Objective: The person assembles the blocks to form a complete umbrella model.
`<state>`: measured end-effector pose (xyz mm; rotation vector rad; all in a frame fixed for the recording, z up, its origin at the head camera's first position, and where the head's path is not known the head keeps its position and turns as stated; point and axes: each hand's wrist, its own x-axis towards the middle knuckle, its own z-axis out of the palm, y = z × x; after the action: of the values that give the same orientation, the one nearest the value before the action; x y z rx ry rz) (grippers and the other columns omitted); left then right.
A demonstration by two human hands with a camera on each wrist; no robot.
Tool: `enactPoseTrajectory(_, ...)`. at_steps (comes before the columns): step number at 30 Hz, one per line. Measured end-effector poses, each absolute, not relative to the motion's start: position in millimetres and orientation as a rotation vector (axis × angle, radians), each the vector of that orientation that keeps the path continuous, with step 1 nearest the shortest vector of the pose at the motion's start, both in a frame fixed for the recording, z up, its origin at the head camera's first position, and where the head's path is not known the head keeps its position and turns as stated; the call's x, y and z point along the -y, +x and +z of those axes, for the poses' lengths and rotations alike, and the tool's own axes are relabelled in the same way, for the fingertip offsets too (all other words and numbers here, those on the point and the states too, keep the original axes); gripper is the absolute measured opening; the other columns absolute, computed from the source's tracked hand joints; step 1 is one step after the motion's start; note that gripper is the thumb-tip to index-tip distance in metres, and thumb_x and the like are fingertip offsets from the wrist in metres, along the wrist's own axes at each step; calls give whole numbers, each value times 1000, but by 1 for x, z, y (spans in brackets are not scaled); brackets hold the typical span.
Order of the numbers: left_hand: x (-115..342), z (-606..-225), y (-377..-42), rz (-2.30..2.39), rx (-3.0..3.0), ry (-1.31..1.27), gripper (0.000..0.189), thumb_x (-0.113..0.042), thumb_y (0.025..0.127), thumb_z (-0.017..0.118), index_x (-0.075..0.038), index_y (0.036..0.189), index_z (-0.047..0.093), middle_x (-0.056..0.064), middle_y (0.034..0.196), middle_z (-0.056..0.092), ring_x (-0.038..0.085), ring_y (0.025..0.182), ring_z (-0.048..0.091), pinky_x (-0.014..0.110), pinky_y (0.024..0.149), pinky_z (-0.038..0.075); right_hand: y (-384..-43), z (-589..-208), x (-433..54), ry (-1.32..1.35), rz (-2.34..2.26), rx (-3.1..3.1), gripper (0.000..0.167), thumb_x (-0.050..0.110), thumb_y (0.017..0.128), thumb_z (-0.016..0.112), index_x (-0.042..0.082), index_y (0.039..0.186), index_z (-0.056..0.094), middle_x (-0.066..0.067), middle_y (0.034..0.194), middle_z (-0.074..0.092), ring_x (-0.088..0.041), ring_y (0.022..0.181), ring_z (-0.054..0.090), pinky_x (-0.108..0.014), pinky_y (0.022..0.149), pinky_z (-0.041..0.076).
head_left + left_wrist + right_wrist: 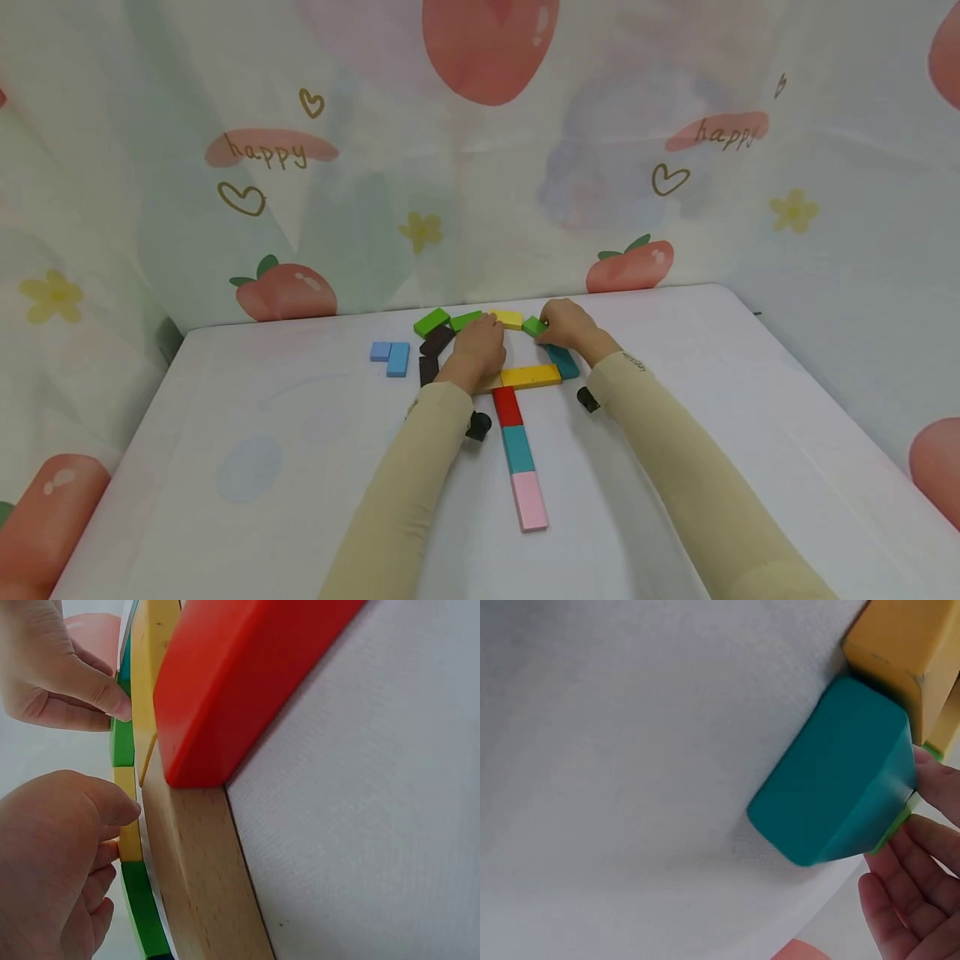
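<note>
My left hand [480, 346] reaches over an arched ring of wooden blocks. Its thumb and curled fingers pinch the small yellow block [129, 840] at the far side. To the right, my right hand [570, 323] grips a green block [533, 326] between thumb and fingers. A teal block [832, 772] lies just below that hand, meeting the end of a long yellow block [531, 377]. A plain wood block [202, 862] continues this straight row, partly hidden by my left hand in the head view. Another green block [145, 911] adjoins the small yellow one.
Red [507, 406], teal [517, 448] and pink [529, 500] blocks run toward me in a line. Dark brown blocks [437, 340] and a green block [432, 322] form the ring's left side. Two blue blocks [398, 359] lie farther left. A patterned cloth rises behind the table.
</note>
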<state>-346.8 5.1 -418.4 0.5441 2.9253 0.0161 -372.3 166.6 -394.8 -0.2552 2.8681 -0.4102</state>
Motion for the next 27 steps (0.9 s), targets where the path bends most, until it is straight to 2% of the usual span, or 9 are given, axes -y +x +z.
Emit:
enactPoseTrajectory(11,-5,-414,-342,21,-2920,536,47,-24,96,42,-6,140,36,7,147,28,19,136,20,32,109,14,-371,-395,-166,-247,-410,-2865,33,19,80,72,-3,104,65,-9,84,59,-23,76,51,-29,66,44)
enactPoseTrajectory(27,-6,-413,-342,7,-2915,528,49,-25,96,45,-5,140,36,7,147,28,20,136,20,33,109,14,-372,-396,-167,-265,-399,-2867,36,20,79,73,-3,105,65,-9,85,61,-23,76,52,-29,68,45)
